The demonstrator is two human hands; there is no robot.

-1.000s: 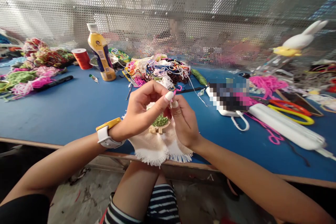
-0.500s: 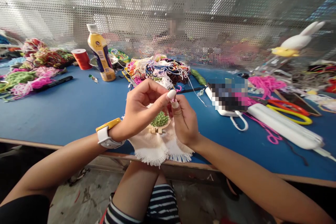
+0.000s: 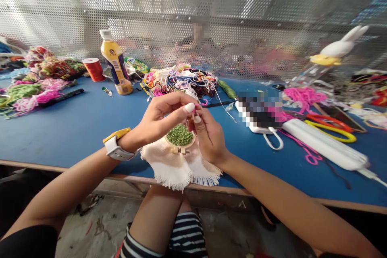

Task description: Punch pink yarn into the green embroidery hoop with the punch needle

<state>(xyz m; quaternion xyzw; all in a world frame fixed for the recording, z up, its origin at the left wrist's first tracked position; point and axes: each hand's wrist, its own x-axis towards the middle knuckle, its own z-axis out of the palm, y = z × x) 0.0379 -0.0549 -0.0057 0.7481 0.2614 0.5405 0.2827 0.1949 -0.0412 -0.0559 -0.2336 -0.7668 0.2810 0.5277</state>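
My left hand (image 3: 160,119) and my right hand (image 3: 211,135) meet above the cloth, fingertips almost touching. Between them a small bit of pink thread (image 3: 196,107) shows; most of it is hidden by the fingers. Both hands are closed in a pinch, thumbs on top. Beneath them lies a small wooden embroidery hoop (image 3: 179,151) with its screw clamp toward me. Dense green stitching (image 3: 180,134) fills the hoop. Cream fringed cloth (image 3: 169,169) spreads from it over the table's front edge.
Behind my hands is a tangled heap of yarn (image 3: 184,82). A yellow drink bottle (image 3: 116,64) and a red thread spool (image 3: 94,69) stand at left. To the right lie a phone (image 3: 260,111), orange-and-yellow-handled scissors (image 3: 331,129) and a white power strip (image 3: 326,143).
My left hand has shifted slightly left and down, so more of the green stitching shows. The fingertips have moved a little, and both hands remain pinched together. The view has shifted slightly.
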